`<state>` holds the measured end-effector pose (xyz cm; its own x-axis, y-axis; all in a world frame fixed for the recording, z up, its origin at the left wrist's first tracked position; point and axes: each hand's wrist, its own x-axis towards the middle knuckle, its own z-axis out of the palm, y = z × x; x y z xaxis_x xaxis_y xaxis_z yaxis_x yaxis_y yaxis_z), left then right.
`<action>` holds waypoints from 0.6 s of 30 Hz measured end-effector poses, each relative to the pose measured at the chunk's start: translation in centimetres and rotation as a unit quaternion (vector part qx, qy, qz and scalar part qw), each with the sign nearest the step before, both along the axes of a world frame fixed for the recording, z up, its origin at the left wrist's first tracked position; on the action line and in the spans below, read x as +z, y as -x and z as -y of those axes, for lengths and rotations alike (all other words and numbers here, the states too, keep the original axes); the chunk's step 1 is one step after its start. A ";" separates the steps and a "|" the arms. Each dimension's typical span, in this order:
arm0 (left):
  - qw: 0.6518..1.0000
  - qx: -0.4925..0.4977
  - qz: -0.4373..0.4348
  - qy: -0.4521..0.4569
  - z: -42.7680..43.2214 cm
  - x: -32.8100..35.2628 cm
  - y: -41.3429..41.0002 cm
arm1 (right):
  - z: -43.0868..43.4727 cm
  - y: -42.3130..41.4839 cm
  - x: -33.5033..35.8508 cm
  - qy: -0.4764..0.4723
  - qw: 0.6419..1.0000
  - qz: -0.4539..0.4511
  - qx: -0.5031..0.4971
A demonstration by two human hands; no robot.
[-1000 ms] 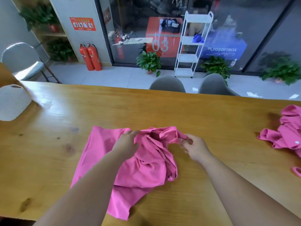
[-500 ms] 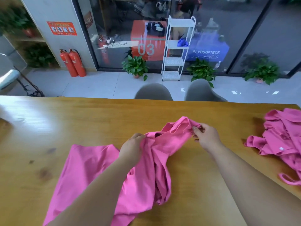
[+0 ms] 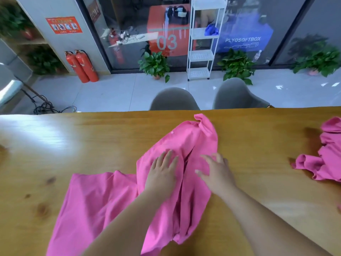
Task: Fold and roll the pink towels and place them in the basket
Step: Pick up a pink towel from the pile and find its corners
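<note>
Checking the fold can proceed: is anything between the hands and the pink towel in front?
Nothing visible does. The left hand and the right hand both lie open, fingers straight, directly on the pink towel on the table.

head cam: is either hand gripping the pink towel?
No, the left hand and the right hand both lie on the pink towel with fingers straight, none curled round the cloth.

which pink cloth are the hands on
The spread pink cloth, centre, under left hand and right hand; the crumpled pink cloth lies untouched at right.
</note>
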<state>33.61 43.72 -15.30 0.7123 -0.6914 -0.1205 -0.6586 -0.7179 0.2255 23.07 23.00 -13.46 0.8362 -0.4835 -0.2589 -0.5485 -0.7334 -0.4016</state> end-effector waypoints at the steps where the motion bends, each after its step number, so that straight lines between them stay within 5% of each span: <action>1: 0.999 -0.017 -0.022 -0.021 0.2 -0.6 0.5 | -1.5 0.6 -0.6 0.027 0.998 -0.032 0.039; 10: 0.984 -0.013 -0.090 -0.154 -3.3 -2.1 0.0 | -1.8 3.4 -3.0 0.105 0.990 -0.064 0.070; 18: 0.983 0.010 -0.038 -0.180 -3.5 -0.8 0.0 | 1.6 7.0 -2.6 0.073 0.995 -0.027 -0.066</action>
